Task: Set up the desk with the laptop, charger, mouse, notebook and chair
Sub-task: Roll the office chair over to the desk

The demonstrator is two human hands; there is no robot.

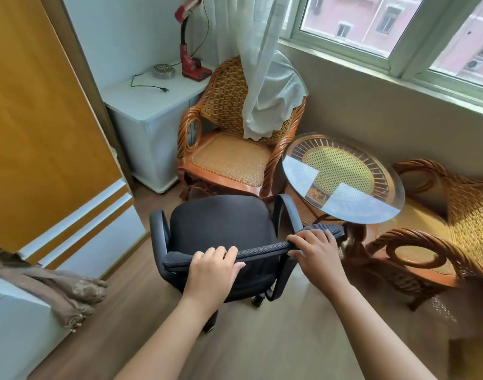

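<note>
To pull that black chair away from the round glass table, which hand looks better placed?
Probably the right hand. It grips the chair backrest at the end nearest the glass table, so it can steer that side clear. The left hand grips the far end and can only help pull.

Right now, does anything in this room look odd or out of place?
The white curtain is draped over the back of the wicker chair instead of hanging free. The red lamp's cord lies unplugged on the white cabinet.
</note>
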